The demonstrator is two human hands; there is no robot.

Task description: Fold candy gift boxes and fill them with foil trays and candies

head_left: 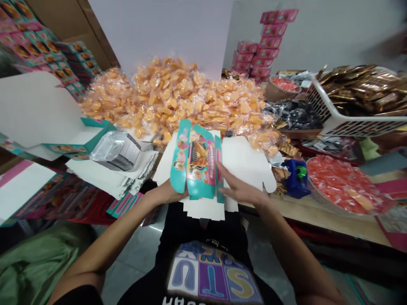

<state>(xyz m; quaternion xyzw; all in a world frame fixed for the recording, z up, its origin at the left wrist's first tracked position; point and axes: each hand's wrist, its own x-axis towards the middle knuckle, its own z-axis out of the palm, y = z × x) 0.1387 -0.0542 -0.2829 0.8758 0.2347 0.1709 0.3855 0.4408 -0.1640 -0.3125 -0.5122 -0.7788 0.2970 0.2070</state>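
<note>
A teal and pink printed carton (202, 163), partly folded with its flaps spread, lies in front of me over white unfolded cardboard (246, 163). My left hand (167, 191) is at the carton's lower left corner, its fingertips hidden beneath the teal flap. On the carton's right side, my right hand (240, 188) touches the narrow side panel with its fingers stretched out and apart. Behind the carton rises a wide heap of orange pieces in clear wrappers (178, 97).
At left are a stack of foil trays (116, 150) and a large open carton (38, 110). On the right stand a blue tape dispenser (296, 180), a bowl of red packets (343, 184) and a white basket (337, 116) of gold packets. Pink boxes (267, 51) are stacked behind.
</note>
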